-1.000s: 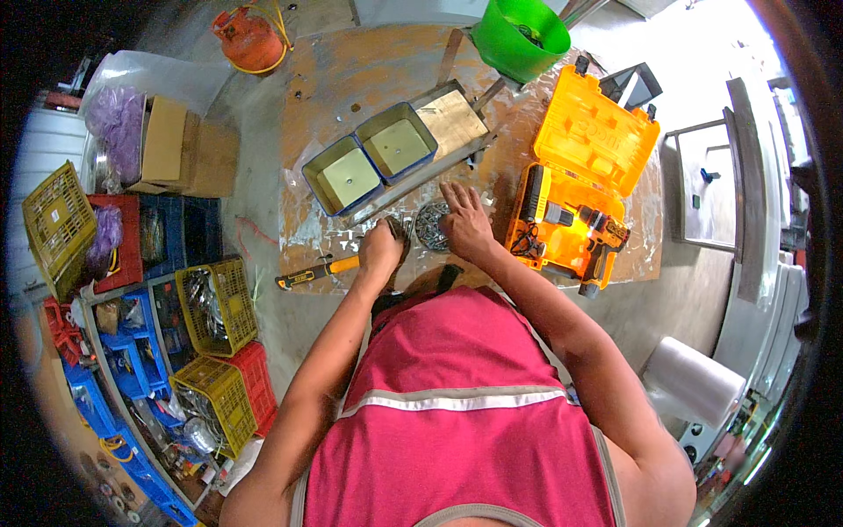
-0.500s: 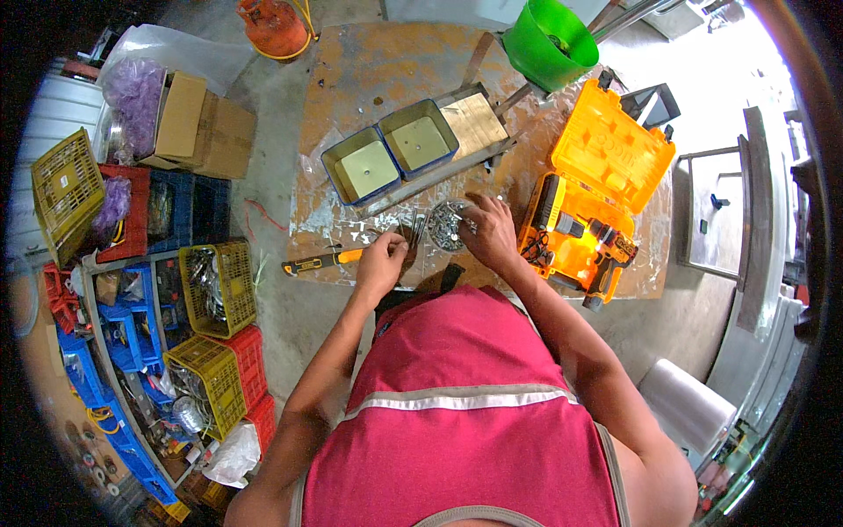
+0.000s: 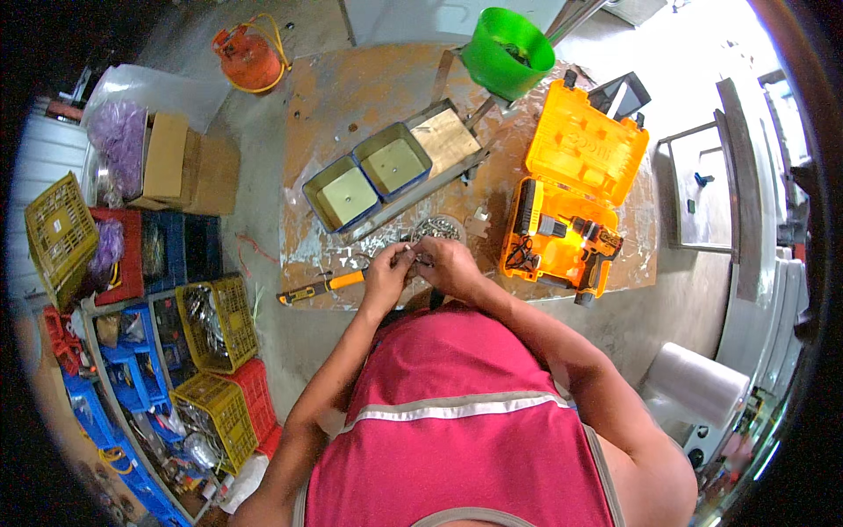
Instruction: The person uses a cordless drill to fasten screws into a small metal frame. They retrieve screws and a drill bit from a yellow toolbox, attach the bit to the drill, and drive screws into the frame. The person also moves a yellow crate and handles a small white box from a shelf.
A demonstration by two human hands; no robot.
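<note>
Over the near edge of the worktable, my left hand [image 3: 385, 277] and my right hand [image 3: 450, 266] meet with fingertips pinched together. Whatever lies between them is too small and hidden to name. Right behind my fingers is a round dish of small metal hardware [image 3: 439, 228], partly covered by my right hand. Left of my left hand lies a tool with a yellow and black handle [image 3: 320, 287]. Beyond the dish, two square open tins [image 3: 342, 195] with dark blue rims stand side by side on a metal-edged board, a bare wooden block [image 3: 444, 136] beside them.
On the right of the table [image 3: 351, 97] an orange case [image 3: 587, 145] lies open with a cordless drill [image 3: 600, 246] in it. A green bucket [image 3: 507, 57] stands at the far side. An orange gas cylinder [image 3: 250, 57] and stacked crates [image 3: 211, 325] occupy the floor at left.
My right hand has left the dish and come nearer to me and left, meeting my left hand. My left hand has shifted slightly right and nearer. The whole view has shifted a little.
</note>
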